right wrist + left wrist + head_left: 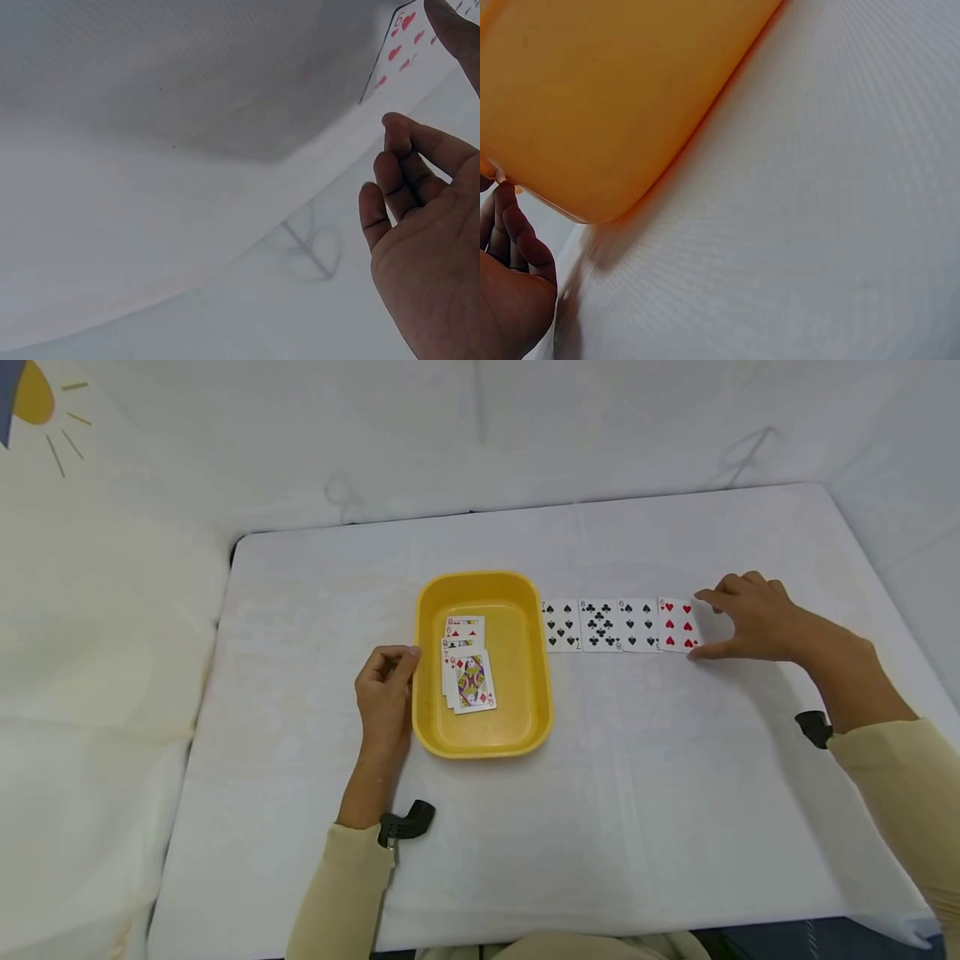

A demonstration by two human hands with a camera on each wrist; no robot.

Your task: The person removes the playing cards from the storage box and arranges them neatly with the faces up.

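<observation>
A yellow tray (480, 579) sits mid-table holding a small overlapping pile of cards with the queen of diamonds (472, 682) on top. To its right lies a face-up row: seven of spades (561, 625), eight of clubs (600, 625), six of spades (639, 625), six of hearts (678, 625). My right hand (708, 625) sits at the six of hearts' right edge, thumb at its near corner, fingers relaxed; the right wrist view shows that hand (420, 225) beside the card (401, 45). My left hand (390, 672) rests against the tray's left wall, fingertips touching it (510, 285).
The white cloth-covered table (600, 793) stretches right of the card row and in front of it. White fabric walls close in the back and left. The table's near edge runs along the bottom, its left edge by the padded wall.
</observation>
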